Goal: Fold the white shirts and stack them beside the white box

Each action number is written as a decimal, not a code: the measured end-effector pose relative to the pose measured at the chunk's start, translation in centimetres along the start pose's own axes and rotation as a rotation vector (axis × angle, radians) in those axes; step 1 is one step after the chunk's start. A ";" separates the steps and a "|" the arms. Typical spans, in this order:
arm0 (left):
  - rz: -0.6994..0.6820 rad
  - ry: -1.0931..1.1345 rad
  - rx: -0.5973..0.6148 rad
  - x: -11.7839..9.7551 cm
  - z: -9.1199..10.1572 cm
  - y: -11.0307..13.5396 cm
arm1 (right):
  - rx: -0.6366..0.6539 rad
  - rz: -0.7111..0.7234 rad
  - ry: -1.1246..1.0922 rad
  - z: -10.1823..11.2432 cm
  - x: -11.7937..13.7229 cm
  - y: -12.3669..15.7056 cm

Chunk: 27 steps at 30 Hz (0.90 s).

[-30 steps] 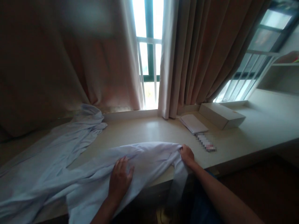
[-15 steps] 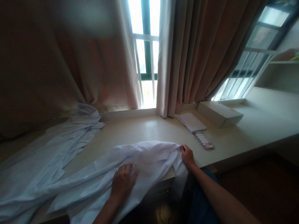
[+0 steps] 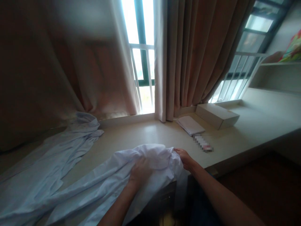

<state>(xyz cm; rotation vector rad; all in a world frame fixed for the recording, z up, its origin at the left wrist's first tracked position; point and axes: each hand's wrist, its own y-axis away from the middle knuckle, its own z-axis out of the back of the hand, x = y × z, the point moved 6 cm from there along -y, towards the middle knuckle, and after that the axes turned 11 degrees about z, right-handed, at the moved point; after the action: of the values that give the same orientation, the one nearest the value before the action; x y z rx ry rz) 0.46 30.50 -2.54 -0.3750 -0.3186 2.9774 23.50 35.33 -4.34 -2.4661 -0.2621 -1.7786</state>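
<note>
A white garment [image 3: 98,185] lies rumpled along the front edge of a pale desk [image 3: 150,135], part of it hanging over the edge. My left hand [image 3: 140,171] is closed on a bunched fold of it near its right end. Just to the right, my right hand [image 3: 184,158] pinches the cloth's end, fingers curled into the fabric. The two hands are close together on the same bundle.
A second pale blue garment [image 3: 58,147] sprawls at the desk's left. A flat white box [image 3: 217,115], a stack of papers [image 3: 190,125] and a small blurred item [image 3: 202,143] lie at the right. Brown curtains [image 3: 195,53] hang before barred windows.
My left hand went from lying flat on the cloth to gripping it and slid right toward my right hand, bunching the garment up. The view shifted slightly.
</note>
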 end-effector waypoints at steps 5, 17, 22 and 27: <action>0.114 0.185 -0.057 1.0 0.8 -0.3 | 0.089 -0.007 0.134 0.0 1.5 0.5; 0.215 0.685 -0.125 -4.9 16.8 -3.9 | 0.133 0.837 0.919 -10.0 9.1 6.1; 0.272 0.859 0.006 -3.8 18.0 -3.3 | 0.036 0.628 0.549 -11.2 8.6 7.4; 0.476 1.065 0.044 1.3 14.5 0.1 | -0.002 0.234 -0.093 -9.4 9.1 5.7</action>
<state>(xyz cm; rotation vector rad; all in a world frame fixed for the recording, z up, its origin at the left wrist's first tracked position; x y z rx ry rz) -4.53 27.85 10.84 -2.1058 -0.0285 2.6311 18.62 28.93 7.42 -2.4658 0.0225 -1.5750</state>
